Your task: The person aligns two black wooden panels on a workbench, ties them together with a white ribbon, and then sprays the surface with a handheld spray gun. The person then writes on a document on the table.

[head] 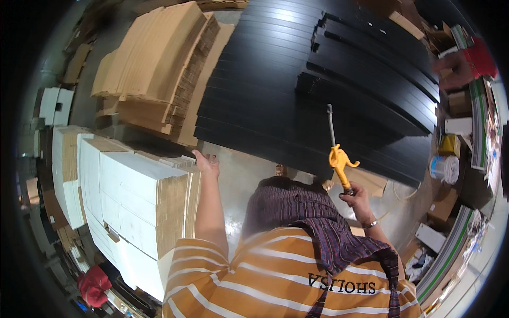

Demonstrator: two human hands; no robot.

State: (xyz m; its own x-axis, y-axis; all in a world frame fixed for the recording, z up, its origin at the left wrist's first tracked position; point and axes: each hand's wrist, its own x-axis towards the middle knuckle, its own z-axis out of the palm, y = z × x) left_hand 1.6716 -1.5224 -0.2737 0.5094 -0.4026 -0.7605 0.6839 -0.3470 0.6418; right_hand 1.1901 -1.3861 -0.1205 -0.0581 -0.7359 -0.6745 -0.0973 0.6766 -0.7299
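My right hand (358, 198) grips the lower end of a yellow air blow gun (338, 158). Its thin metal nozzle points away from me, above a wide stack of black boards (254, 99). The boards lie in long strips, with some raised layers at the right. Out to the left, my left hand (206, 163) is spread with nothing in it. It is beside the end of a stack of white-faced cardboard (131, 171); whether it touches the stack I cannot tell.
Flat brown cardboard (155, 59) is piled at the upper left. A pale hose (402, 197) runs near the floor at the right. Beyond it stand a white bucket (444, 169) and boxes. People in red are at the right (480, 59) and lower left.
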